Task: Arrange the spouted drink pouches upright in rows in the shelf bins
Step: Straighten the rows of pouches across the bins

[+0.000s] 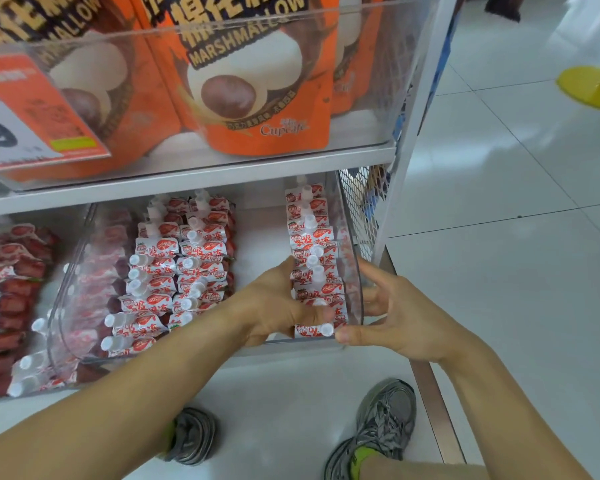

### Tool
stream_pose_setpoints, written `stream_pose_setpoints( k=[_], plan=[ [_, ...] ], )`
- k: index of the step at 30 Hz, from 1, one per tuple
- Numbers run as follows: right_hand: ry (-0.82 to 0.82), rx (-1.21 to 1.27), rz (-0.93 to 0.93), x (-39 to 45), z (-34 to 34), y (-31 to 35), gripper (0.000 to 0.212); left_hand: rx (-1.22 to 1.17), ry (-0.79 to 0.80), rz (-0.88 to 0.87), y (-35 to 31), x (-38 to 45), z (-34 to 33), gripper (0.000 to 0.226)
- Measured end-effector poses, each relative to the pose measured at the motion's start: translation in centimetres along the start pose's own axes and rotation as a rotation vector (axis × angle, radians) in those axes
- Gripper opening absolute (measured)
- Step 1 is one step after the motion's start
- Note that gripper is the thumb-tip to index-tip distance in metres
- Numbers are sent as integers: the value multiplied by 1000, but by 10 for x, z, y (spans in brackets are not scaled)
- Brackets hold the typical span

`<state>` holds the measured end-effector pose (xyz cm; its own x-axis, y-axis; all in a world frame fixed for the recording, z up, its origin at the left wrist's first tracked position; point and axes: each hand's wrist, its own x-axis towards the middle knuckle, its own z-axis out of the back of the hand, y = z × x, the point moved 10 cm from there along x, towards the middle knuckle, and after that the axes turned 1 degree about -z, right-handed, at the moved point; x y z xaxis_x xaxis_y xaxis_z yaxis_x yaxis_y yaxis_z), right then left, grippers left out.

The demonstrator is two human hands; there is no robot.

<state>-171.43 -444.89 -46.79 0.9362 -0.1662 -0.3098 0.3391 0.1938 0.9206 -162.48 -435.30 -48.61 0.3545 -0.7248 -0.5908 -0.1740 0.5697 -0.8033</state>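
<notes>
Left hand (274,303): fingers curled round front pouches of right-hand pouch row (312,258), inside clear bin (355,271). Right hand (395,317): fingers spread, touching bin's outer wall, thumb beside foremost pouch (314,330).

Bright, even light; floor glare, soft motion blur, wide-angle bending

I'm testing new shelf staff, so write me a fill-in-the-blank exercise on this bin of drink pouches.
1. The left hand holds the front of the pouch row along the bin's ____ wall.
2. The right hand touches the clear bin from ____ it.
3. The pouches' spout caps are coloured ____.
4. The orange bags on the shelf above read ____.

Missing words: right; outside; white; MARSHMALLOW
</notes>
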Motion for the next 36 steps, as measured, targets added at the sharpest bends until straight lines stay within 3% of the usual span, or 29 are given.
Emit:
stream_pose_setpoints(
  k=[11,14,15,17,19,20,22,24,26,29,31,34,36],
  plan=[
    [-20,15,-14,-2,7,7,94,42,-114,-43,-24,-28,5,41],
    [-57,-55,-79,-12,12,5,84,364,-318,-149,-21,-65,45,71],
    [-148,-137,-90,-18,20,8,80,412,-404,-221,-22,-82,63,65],
    [-502,-274,-36,-38,42,34,64,463,-559,-273,-18,-114,103,46],
    [-788,-214,160,-55,38,75,39,567,-619,-167,-4,-129,133,55],
    [-790,-149,234,-51,23,91,31,624,-593,-77,5,-130,140,65],
    [-599,-171,300,-20,-25,112,28,726,-470,59,21,-123,138,75],
    [-378,-316,274,13,-69,114,41,781,-383,86,23,-115,131,63],
    [-172,-409,128,41,-94,96,68,811,-344,37,16,-106,130,33],
    [89,-489,-133,64,-108,63,105,851,-308,-6,12,-97,129,32],
    [176,-400,-228,69,-113,53,113,827,-287,-33,12,-92,125,25],
    [219,-173,-237,75,-119,52,100,654,-215,-128,11,-89,111,9],
    [237,-204,-224,79,-117,51,100,447,-175,-162,13,-88,107,27]
  ],
)
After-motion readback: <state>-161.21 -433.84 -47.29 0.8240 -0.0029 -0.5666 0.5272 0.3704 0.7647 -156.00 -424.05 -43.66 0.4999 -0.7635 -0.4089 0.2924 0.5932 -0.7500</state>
